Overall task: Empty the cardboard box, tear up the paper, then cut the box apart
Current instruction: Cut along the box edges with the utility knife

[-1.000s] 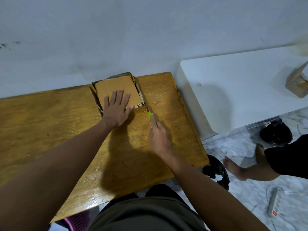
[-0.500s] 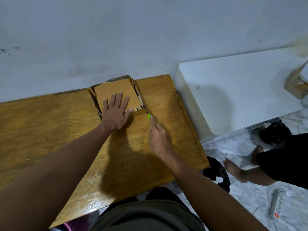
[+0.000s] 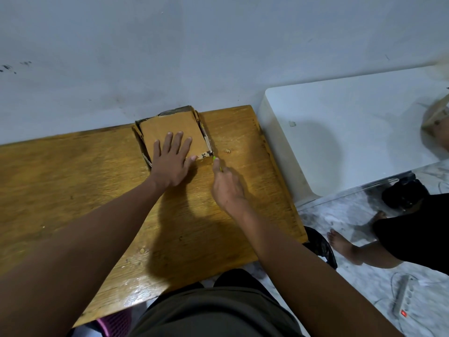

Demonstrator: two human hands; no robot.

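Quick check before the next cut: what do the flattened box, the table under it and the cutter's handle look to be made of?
Flattened box: brown cardboard, matte, with frayed layered edges. Table: wood or wood veneer, visible grain, glossy worn varnish. Cutter in the right hand: only a lime-green sliver shows, probably plastic; blade hidden. The left hand presses the box flat.

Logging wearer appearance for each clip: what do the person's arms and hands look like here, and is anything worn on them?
Both forearms are bare, no sleeves in view. The left hand and right hand are ungloved, with no visible rings, watch or bands. Neither wrist shows any cable or marking.
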